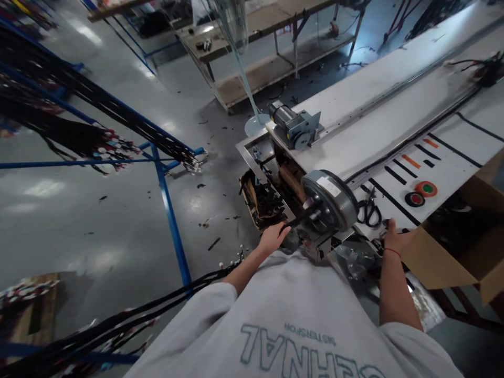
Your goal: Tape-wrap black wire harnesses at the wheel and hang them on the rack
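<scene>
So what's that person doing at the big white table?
A person stands at the end of a long white table. Their left hand reaches in beside a big round metal wheel. Their right hand rests on the table's edge, close to black scissors and two rolls of tape. A cardboard box sits on the right. Bundles of black cables hang on blue racks.

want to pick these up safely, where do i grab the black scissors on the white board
Probably the handle loops: the scissors lie flat on the white board, loops at the near end, blades pointing away. Come from the near edge with the right hand, which is closest.
</scene>
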### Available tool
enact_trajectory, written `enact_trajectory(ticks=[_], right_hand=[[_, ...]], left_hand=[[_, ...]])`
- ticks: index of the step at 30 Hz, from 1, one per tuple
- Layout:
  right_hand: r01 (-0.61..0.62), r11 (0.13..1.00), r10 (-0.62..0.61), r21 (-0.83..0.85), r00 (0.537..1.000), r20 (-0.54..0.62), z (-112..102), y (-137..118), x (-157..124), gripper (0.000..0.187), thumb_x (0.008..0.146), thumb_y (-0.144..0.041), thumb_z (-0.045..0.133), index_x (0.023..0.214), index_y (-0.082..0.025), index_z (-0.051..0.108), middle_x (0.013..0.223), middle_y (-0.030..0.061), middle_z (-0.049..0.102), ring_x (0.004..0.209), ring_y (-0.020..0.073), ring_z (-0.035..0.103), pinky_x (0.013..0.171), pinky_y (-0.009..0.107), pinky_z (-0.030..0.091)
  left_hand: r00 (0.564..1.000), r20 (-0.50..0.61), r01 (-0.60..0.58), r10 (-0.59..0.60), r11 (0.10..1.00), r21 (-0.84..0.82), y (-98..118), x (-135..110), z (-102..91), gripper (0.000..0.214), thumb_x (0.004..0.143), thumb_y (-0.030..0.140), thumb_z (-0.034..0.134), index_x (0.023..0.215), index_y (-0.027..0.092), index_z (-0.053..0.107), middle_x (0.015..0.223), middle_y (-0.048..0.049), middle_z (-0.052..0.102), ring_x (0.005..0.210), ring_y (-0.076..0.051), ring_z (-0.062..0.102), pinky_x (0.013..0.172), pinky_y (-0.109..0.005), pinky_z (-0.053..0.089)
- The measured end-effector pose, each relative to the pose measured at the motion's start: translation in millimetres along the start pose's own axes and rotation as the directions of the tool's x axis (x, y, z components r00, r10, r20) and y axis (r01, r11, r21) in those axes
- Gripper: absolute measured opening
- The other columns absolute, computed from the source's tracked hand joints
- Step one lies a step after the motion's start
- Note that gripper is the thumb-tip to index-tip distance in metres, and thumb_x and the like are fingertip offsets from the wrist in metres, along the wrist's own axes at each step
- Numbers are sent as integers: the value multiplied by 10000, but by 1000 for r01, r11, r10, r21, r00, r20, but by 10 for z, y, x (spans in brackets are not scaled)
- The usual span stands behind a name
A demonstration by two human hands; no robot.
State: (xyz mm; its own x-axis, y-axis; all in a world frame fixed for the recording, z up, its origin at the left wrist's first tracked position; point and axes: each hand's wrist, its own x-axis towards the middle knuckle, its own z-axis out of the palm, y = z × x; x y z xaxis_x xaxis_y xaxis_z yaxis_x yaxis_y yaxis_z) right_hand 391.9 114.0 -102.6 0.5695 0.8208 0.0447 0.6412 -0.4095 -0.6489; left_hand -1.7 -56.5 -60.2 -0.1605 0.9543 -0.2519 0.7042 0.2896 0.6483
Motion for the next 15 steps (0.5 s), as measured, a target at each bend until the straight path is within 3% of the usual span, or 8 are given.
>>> enact_trajectory(ticks=[2,6,10,12,13,15], right_hand=[[-50,999,51,3,998,-27,-7,-32,-13,854,761,-531,628,1383,-14,351,1436,301,416,1379,380,371,1167,510,236],[-40,999,40,7,998,-57,-23,-58,-35,833,746,-589,613,1345,-48,408,1433,278,432,1376,378,371,1168,508,233],[-14,1000,15,9,999,-40,-34,-81,-56,769,777,-625,546,1312,-83,439,1350,251,502,1333,395,406,1138,553,268],[-7,1000,8,13,999,-50,-32,-84,-61,716,807,-610,494,1300,-93,453,1314,246,523,1310,400,424,1122,573,280],[-3,1000,4,11,998,-58,-30,-80,-62,697,819,-601,474,1300,-97,455,1305,245,526,1301,400,432,1117,579,284],[3,1000,-3,-1,997,-72,-25,-63,-59,685,829,-591,458,1311,-105,449,1302,238,527,1288,401,444,1113,592,277]], left_hand=[[1000,5,-5,5,999,-44,20,5,34,361,987,440,376,825,194,585,780,-57,662,780,-201,635,745,-277,455],[999,43,-4,12,980,-197,28,5,110,450,971,518,365,809,177,609,703,-29,629,695,-174,600,712,-276,453],[995,90,81,-40,856,-510,29,83,146,632,940,668,310,954,126,635,664,-23,623,624,-151,573,676,-284,485],[992,110,118,-59,735,-668,54,163,136,698,909,704,376,1219,106,559,849,-73,695,635,-141,605,683,-295,516],[992,114,126,-62,672,-730,78,212,123,748,894,703,430,1371,127,449,1014,-112,705,651,-134,626,686,-299,530],[994,98,110,-52,576,-810,151,331,82,891,863,668,550,1544,239,169,1355,-180,576,712,-122,662,689,-296,549]])
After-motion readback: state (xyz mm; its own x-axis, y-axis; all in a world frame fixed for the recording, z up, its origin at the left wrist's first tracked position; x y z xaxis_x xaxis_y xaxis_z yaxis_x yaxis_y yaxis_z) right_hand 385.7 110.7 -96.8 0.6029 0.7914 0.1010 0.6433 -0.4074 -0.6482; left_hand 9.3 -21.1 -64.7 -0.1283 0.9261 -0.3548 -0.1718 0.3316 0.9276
